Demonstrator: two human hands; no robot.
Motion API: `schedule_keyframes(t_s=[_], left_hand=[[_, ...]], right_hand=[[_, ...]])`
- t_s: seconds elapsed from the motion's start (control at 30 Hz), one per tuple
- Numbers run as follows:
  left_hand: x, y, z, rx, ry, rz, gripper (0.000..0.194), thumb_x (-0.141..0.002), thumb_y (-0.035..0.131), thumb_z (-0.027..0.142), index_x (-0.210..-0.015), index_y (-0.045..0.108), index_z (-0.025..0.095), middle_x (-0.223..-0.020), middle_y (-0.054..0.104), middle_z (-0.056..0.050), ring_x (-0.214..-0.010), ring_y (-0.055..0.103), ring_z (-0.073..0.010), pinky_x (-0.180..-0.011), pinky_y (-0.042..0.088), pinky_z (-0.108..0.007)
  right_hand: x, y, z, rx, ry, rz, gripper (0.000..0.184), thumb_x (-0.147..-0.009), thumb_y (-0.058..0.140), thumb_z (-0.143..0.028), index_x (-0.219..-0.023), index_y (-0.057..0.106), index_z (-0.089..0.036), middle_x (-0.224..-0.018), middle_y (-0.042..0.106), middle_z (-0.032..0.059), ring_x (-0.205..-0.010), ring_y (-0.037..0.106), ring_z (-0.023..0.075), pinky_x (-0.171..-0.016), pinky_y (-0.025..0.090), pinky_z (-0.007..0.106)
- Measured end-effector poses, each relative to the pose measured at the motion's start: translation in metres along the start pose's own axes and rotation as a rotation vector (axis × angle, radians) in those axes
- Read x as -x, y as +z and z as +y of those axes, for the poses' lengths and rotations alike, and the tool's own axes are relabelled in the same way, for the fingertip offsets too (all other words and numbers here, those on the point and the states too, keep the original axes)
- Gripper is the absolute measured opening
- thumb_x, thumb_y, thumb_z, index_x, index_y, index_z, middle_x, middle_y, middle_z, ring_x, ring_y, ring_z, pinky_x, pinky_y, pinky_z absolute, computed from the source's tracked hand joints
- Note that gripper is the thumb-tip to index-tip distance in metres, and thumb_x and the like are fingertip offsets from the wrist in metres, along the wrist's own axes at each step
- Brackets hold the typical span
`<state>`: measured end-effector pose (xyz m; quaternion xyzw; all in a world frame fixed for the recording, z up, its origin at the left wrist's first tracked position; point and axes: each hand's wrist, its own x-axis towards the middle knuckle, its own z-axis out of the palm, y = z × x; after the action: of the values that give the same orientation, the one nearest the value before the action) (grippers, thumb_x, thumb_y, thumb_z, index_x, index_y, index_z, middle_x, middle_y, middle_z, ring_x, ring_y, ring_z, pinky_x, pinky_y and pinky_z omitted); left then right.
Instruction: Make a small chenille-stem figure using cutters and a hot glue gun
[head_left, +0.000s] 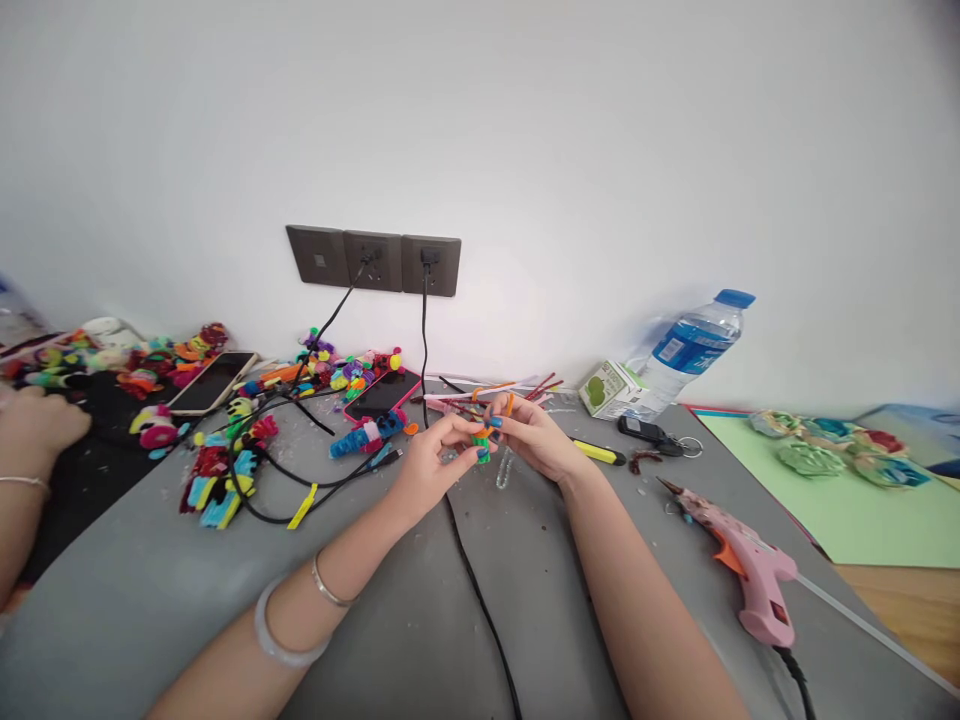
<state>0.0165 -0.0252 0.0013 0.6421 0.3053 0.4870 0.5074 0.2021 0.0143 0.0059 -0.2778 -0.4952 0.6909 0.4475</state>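
Observation:
Over the middle of the grey table, my left hand [439, 462] pinches a small green fuzzy pipe-cleaner piece [483, 450]. My right hand [541, 440] is closed beside it, thumb and fingers on an orange pipe cleaner [509, 404] that meets the green piece. The fingers partly hide where the two join. Just below my right hand lies a clear beaded loop [505, 470]. Behind both hands are loose pipe cleaners [544, 387] in red, pink and white. To the left of my left hand is a blue and pink pipe-cleaner figure [366, 436].
A pink glue gun [757, 580] lies at right, near a yellow cutter [598, 452], a car key [649, 435], a small box [609, 390] and a water bottle [694, 345]. Black cables [469, 570] cross the table. Phones [382, 396] and finished figures lie left, beside another person's hand [41, 430].

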Motion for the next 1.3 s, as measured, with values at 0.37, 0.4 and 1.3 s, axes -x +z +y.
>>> schedule_keyframes(t_s=[0.37, 0.4, 1.3], left_hand=[[-0.003, 0.0, 0.004, 0.368, -0.187, -0.06, 0.028, -0.079, 0.075, 0.031, -0.094, 0.058, 0.015, -0.089, 0.077, -0.011, -0.082, 0.072, -0.0192, -0.077, 0.051, -0.03], [-0.003, 0.0, 0.003, 0.387, -0.196, -0.064, 0.028, -0.079, 0.076, 0.031, -0.094, 0.058, 0.015, -0.09, 0.077, -0.011, -0.083, 0.072, -0.0196, -0.078, 0.051, -0.03], [-0.008, -0.004, -0.002, 0.084, -0.194, 0.089, 0.037, -0.077, 0.072, 0.04, -0.105, 0.069, 0.014, -0.101, 0.074, -0.012, -0.094, 0.068, -0.0235, -0.061, 0.049, -0.024]], right_hand=[[0.001, 0.006, -0.004, 0.037, 0.039, -0.051, 0.027, -0.073, 0.08, -0.035, -0.083, 0.06, -0.02, -0.069, 0.057, -0.0043, -0.057, 0.05, 0.0088, -0.055, 0.038, 0.022], [0.001, 0.006, -0.003, 0.03, 0.039, -0.061, 0.027, -0.074, 0.08, -0.035, -0.083, 0.06, -0.02, -0.068, 0.057, -0.0044, -0.056, 0.049, 0.0084, -0.054, 0.038, 0.022], [-0.001, -0.004, -0.007, -0.135, -0.1, 0.197, 0.028, -0.068, 0.083, -0.036, -0.082, 0.061, -0.026, -0.082, 0.062, -0.0029, -0.064, 0.05, 0.0109, -0.068, 0.049, 0.026]])
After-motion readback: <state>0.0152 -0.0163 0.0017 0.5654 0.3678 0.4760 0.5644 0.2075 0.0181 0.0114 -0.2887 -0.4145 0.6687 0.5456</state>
